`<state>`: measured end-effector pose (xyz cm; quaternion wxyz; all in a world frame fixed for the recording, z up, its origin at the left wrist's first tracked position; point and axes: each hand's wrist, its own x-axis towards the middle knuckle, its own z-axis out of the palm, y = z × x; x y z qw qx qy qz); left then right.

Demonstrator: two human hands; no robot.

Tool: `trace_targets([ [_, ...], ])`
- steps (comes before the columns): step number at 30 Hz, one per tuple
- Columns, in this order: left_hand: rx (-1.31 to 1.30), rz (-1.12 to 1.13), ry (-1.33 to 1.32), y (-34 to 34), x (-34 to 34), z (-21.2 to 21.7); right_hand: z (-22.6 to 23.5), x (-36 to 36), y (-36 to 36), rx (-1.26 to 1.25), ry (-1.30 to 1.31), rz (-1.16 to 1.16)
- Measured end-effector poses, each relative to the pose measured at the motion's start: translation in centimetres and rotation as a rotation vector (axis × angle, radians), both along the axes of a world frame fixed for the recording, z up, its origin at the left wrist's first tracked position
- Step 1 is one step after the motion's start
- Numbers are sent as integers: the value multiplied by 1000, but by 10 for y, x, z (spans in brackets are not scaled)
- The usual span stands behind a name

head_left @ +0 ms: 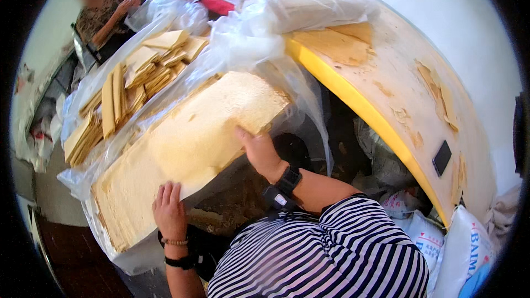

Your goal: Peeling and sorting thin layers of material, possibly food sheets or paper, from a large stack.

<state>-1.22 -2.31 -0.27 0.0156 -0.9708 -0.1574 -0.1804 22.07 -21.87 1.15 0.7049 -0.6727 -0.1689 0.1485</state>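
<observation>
A long stack of thin, pale yellow sheets (182, 127), like dried bean-curd skin, lies slantwise in front of me. The top sheet bulges up a little between my hands. My left hand (170, 209) rests on the near edge with its fingers stretched out flat. At the near right edge, my right hand (261, 153) grips the top sheet, thumb on top and the other fingers mostly hidden. Beyond the stack, folded bundles (141, 74) of the same yellow material are piled on clear plastic sheeting (77, 179).
A yellow-edged, pale tabletop (386, 85) curves along the right, with a dark phone (442, 158) and torn scraps (437, 96) on it. Crumpled plastic (265, 16) covers its far end. White printed sacks (464, 254) stand at lower right. Another person (102, 14) sits at far left.
</observation>
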Motion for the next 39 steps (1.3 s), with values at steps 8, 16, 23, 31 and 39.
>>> trace_targets([
  [8, -160, 14, -88, 8, -8, 5, 25, 52, -64, 459, 430, -23],
  [16, -193, 61, -5, 11, -15, 3, 65, 78, -144, 296, 296, -25],
  [23, -181, -65, 66, 9, -2, 20, 45, 65, -174, 166, 281, 19],
  [31, -8, -93, 94, 8, -2, 20, 49, 52, -189, 179, 279, 33],
  [39, -99, 47, -56, -6, 19, 16, 98, 73, -238, 205, 122, -120],
])
